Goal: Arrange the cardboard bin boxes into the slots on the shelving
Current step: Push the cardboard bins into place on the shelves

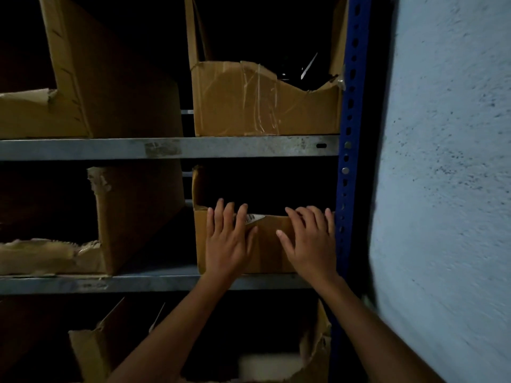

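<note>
Pressing bin box (269, 244) front w/ left hand (228, 244) & right hand (311, 244), fingers flat.

The picture is dim. Light from the camera side reaches the pale wall (448, 161) and the box fronts (265, 106). The depths of the shelving (166, 147) are nearly black. The lower part is blurred, and the post (349, 106) looks curved.

- We count five cardboard bin boxes: top-left box (116, 87), top-right box (265, 106), middle-left box (138, 211), middle-right box (266, 255), bottom box (88, 352).
- Two grey shelf beams: upper beam (221, 147), lower beam (138, 284).
- One blue upright (352, 106), at the beams' right end.
- Two hands in our view: left hand (228, 244), right hand (311, 244).
- One white label (254, 217).
- One pale wall (442, 161), right of the rack.
</note>
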